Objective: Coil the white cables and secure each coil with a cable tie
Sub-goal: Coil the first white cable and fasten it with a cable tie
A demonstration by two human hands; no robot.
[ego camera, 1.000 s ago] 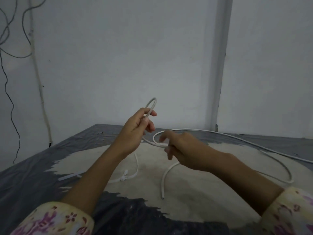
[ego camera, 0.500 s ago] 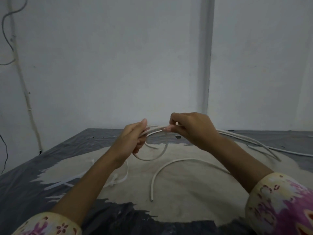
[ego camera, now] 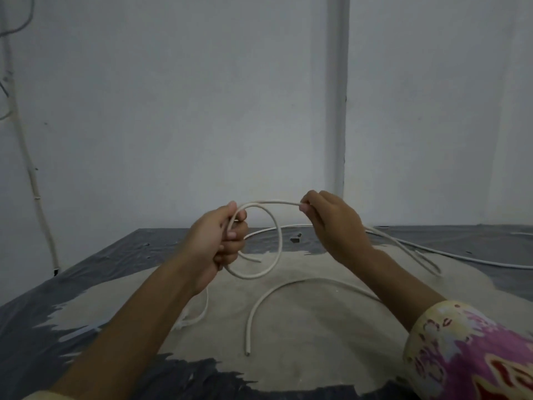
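My left hand [ego camera: 222, 241] grips a white cable [ego camera: 278, 243] where a round loop closes, above the table. The loop hangs to the right of that fist. My right hand [ego camera: 331, 223] pinches the same cable a little further along, at the loop's top right, and the cable runs on past it down to the table on the right. A second white cable [ego camera: 288, 287] lies curved on the table with its free end near me. A white cable tie [ego camera: 199, 316] lies under my left forearm, partly hidden.
The table is covered with a dark plastic sheet [ego camera: 115, 255] and a pale worn patch [ego camera: 302, 327] in the middle. More white cable [ego camera: 476, 261] trails off to the right edge. A grey wall with a vertical pipe [ego camera: 337, 111] stands behind.
My right hand took hold of the cable, rose and drew away from my left. The loop at my left hand has grown into a full round turn.
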